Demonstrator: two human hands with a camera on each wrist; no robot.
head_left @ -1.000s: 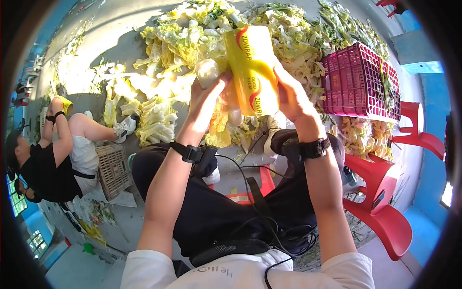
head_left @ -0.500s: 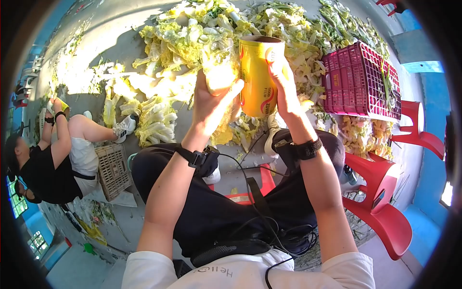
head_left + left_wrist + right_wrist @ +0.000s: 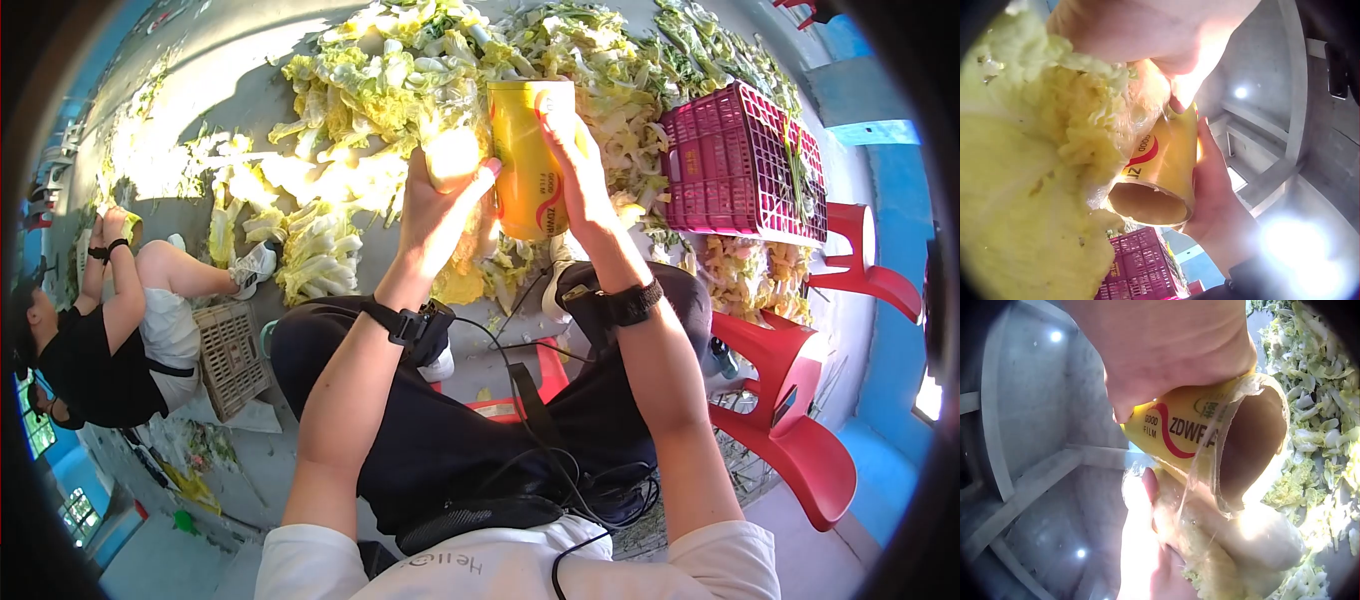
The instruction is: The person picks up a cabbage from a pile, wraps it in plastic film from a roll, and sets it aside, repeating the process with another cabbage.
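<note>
My left hand (image 3: 432, 220) grips a napa cabbage (image 3: 1029, 162), its pale base glaring in sunlight in the head view. Clear film covers part of its leaves in the left wrist view. A yellow roll of cling film (image 3: 527, 160), marked ZDWRAP, is held by my right hand (image 3: 587, 185), close on the right of the cabbage. Its hollow cardboard core (image 3: 1254, 444) shows in the right wrist view, where a strand of clear film runs from the roll down to the cabbage. My left thumb (image 3: 1149, 482) lies along the cabbage just below the roll.
Loose cabbage leaves (image 3: 370, 80) lie heaped across the floor ahead. A magenta crate (image 3: 710, 165) stands at right, near red plastic stools (image 3: 790, 440). At left another person (image 3: 95, 345) sits on a beige crate (image 3: 235, 360). Black cables (image 3: 520, 400) hang over my lap.
The cling film roll tipped, showing its hollow end half a second ago, and has since turned and shifted slightly left. The cabbage moved right with my left hand, closer to the roll.
</note>
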